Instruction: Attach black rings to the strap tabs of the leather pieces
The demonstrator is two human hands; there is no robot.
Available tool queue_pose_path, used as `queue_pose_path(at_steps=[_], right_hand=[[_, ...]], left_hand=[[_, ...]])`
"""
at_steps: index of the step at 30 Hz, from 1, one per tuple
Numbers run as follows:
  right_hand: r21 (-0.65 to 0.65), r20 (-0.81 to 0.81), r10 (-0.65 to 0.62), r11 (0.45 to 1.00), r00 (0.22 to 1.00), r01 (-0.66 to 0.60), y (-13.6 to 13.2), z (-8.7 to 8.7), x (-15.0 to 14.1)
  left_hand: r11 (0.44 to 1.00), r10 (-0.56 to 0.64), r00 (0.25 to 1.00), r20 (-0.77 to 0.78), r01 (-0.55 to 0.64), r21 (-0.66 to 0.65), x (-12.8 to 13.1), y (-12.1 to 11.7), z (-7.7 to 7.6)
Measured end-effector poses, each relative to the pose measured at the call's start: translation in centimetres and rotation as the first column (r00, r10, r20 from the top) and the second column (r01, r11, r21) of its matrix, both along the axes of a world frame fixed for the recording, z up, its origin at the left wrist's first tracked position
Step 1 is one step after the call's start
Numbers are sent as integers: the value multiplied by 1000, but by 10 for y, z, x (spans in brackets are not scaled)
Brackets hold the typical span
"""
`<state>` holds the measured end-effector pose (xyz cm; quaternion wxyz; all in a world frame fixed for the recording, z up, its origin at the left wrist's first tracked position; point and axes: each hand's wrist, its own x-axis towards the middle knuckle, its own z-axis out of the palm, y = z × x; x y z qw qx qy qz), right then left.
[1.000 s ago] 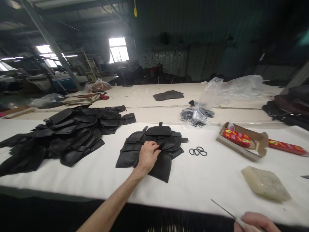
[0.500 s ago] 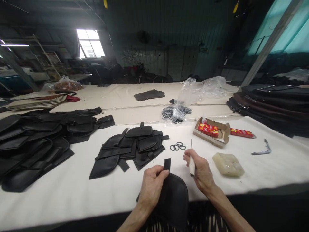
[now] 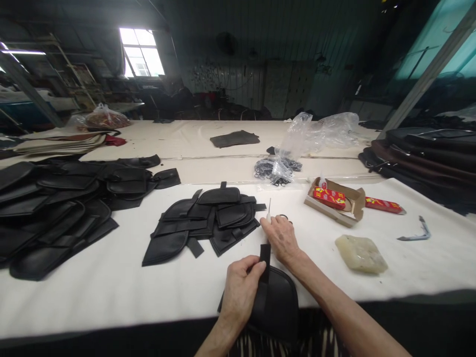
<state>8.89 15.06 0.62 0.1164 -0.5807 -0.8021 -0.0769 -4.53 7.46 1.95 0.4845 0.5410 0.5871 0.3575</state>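
Note:
My left hand [image 3: 241,287] pinches a short black strap [image 3: 265,258] on a curved black leather piece [image 3: 277,302] at the table's front edge. Part of that piece is hidden behind my fingers. My right hand [image 3: 280,238] reaches palm-down over the small black D-rings [image 3: 285,217], covering most of them. It keeps hold of a white-handled awl [image 3: 269,208], whose thin needle points up past my fingers. Whether the fingertips also grip a ring is hidden. Left of my hands lies a cluster of similar black leather pieces [image 3: 201,218].
A larger heap of black leather pieces [image 3: 67,198] lies at the left. To the right are a cardboard box [image 3: 327,215] with red packets, a yellowish block [image 3: 360,254] and an angled metal tool [image 3: 418,233]. Plastic bags [image 3: 277,171] and stacked dark bags [image 3: 427,158] stand farther back.
My right hand has moved left and forward with the awl, from beside the leather piece onto the D-rings. My left hand still pinches the strap. The view has shifted slightly.

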Motion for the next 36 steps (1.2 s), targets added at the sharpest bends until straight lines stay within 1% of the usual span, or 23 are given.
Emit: queue_pose_path(at_steps=[3,5,9,11,14,17,20,23,25,28,30,33,36], right_hand=[[-6,21,21,1000,1000,-21,3,-2,-1],[-3,8,26,1000,1000,-26,6,-1,1],[20,-95,16,1000,995,-15,3,3,10],[39,-184,10,999,983,-3,-6,7,19],[73,-320,36,997,947,-13,-30,13,30],[127,-416,105,990,903,-57,-55,17,34],[206,-453,185,974,872,-99,-72,20,32],[284,-419,273,945,866,-161,-76,20,28],[351,-356,343,911,869,-216,-75,18,27],[459,-223,434,837,873,-299,-74,15,27],[509,-135,482,784,866,-357,-74,14,27],[541,-41,538,720,842,-434,-74,15,28],[540,0,569,692,822,-479,-73,18,28]], left_hand=[[1000,4,1000,14,-4,3,3,0,-3],[1000,9,1000,26,-9,7,4,0,-3],[1000,-8,998,65,8,-2,2,1,-1],[1000,-26,995,98,27,-16,1,3,0],[998,-41,991,130,46,-34,0,5,1],[996,-57,988,141,65,-53,2,8,0],[994,-81,988,130,90,-62,4,9,-1],[991,-106,987,117,114,-64,5,9,-1],[991,-115,987,108,122,-60,5,9,-1],[990,-119,988,98,125,-59,4,10,-1],[990,-123,987,100,129,-63,4,10,-1],[987,-139,983,118,148,-68,3,12,-3],[982,-171,973,155,182,-59,1,12,-4]])
